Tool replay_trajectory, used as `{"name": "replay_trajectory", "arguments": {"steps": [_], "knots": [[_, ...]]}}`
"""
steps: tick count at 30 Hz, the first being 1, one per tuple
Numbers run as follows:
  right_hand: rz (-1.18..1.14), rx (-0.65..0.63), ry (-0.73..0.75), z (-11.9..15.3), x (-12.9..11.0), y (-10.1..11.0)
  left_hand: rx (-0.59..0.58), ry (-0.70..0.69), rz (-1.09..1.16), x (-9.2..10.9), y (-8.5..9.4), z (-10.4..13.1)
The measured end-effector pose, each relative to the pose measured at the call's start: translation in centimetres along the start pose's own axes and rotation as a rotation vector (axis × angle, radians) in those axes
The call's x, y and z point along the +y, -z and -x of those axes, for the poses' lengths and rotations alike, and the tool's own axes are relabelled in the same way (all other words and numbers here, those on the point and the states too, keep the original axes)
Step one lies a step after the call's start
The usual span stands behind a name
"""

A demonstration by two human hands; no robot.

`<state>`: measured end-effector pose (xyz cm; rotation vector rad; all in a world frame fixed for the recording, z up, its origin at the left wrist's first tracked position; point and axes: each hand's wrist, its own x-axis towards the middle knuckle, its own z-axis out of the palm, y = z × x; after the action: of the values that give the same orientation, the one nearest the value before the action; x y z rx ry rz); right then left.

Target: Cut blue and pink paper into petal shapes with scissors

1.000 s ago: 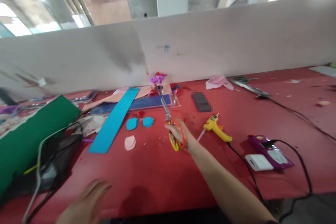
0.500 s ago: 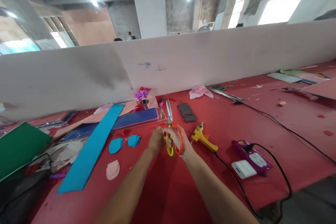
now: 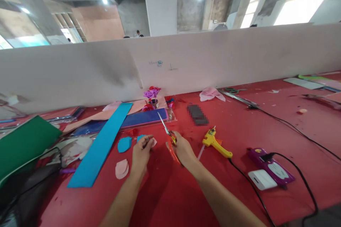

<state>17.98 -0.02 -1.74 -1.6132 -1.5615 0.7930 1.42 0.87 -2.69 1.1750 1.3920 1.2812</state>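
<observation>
My right hand (image 3: 183,149) is closed on scissors (image 3: 165,127) with orange and yellow handles, the blades pointing up and left. To its left, my left hand (image 3: 141,152) pinches a small pale pink piece (image 3: 153,142), probably paper or foam, between its fingertips. Beside the left hand lies a blue cut petal shape (image 3: 124,144). A second stack of blue pieces (image 3: 140,137) is partly hidden behind that hand. Closer to me, left of the left wrist, are several overlapping pale pink petal pieces (image 3: 122,169).
A yellow glue gun (image 3: 217,143) lies right of my right hand, its cord trailing to the front. Further right sit a purple power strip (image 3: 279,172) and a white adapter (image 3: 262,180). A long blue strip (image 3: 102,145) and a pot of purple flowers (image 3: 153,103) are at left and back.
My hands have moved apart. The left hand has shifted left toward the blue pieces, with the pink piece now showing. The scissors have tipped from upright to leaning left.
</observation>
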Motion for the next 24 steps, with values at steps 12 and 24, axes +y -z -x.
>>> {"name": "replay_trajectory", "arguments": {"steps": [12, 24], "knots": [[0.629, 0.041, 0.058, -0.2, 0.1, -1.5, -0.036, 0.393, 0.635, 1.0, 0.2, -0.1], [0.264, 0.100, 0.306, 0.6, -1.1, -0.9, -0.036, 0.367, 0.506, 1.3, 0.2, 0.6]]}}
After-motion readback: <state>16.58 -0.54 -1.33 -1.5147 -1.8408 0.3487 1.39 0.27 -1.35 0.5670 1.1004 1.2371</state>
